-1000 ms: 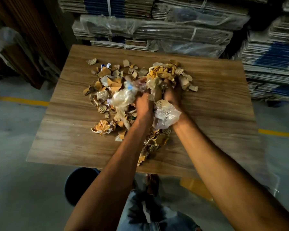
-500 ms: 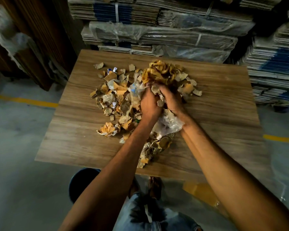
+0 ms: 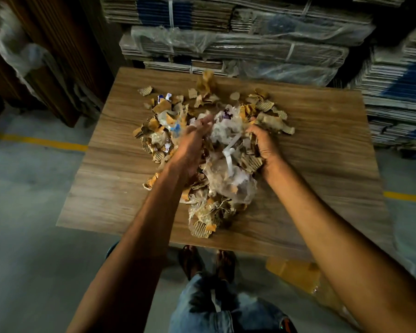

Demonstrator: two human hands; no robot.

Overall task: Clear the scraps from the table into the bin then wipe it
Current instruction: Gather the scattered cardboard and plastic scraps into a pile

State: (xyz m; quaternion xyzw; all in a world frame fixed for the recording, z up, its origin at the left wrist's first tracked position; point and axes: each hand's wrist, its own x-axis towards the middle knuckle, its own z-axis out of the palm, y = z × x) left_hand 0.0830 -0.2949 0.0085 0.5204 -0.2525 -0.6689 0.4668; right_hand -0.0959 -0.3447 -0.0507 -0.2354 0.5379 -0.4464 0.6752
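Brown corrugated cardboard and clear plastic scraps lie heaped in the middle of the wood-grain table. Your left hand rests straight-fingered on them. Your right hand curls its fingers round a clump.

The light is dim and warm. The table is the brightest area, and the upper corners sink into shadow. The left hand and nearby scraps are blurred. Lines bend toward the borders.
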